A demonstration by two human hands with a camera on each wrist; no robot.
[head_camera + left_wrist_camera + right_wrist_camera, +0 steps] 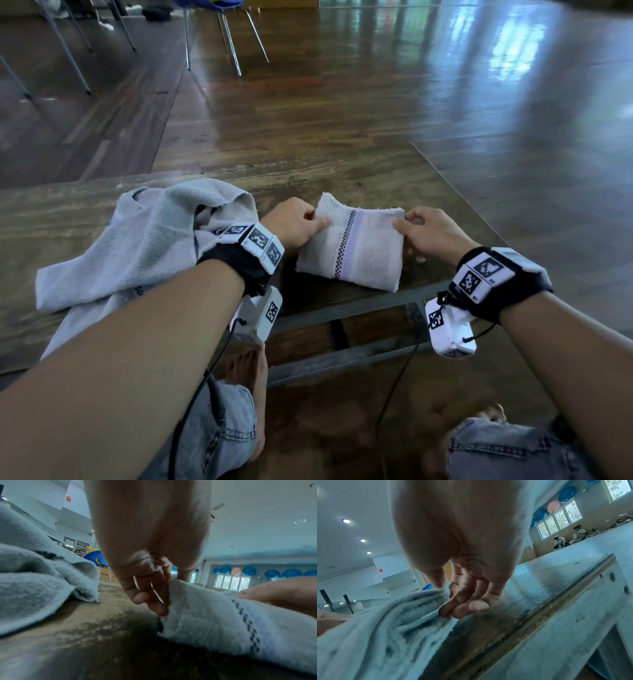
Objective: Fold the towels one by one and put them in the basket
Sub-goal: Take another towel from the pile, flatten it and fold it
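A small folded white towel (352, 246) with a checked and lilac stripe lies near the right front of the low wooden table (428, 205). My left hand (301, 222) pinches its far left corner between thumb and fingers. My right hand (421, 233) pinches its far right corner. The left wrist view shows the left hand's fingers (154, 597) curled on the towel (223, 622) edge. In the right wrist view the fingers (465, 605) grip the bunched folded layers of the towel (385, 635). No basket is in view.
A larger crumpled light grey towel (137, 246) lies on the table's left half, close to my left wrist. The table's right edge (573, 588) runs just beside my right hand. Chair legs (233, 41) stand on the wooden floor beyond. My knees sit below the table front.
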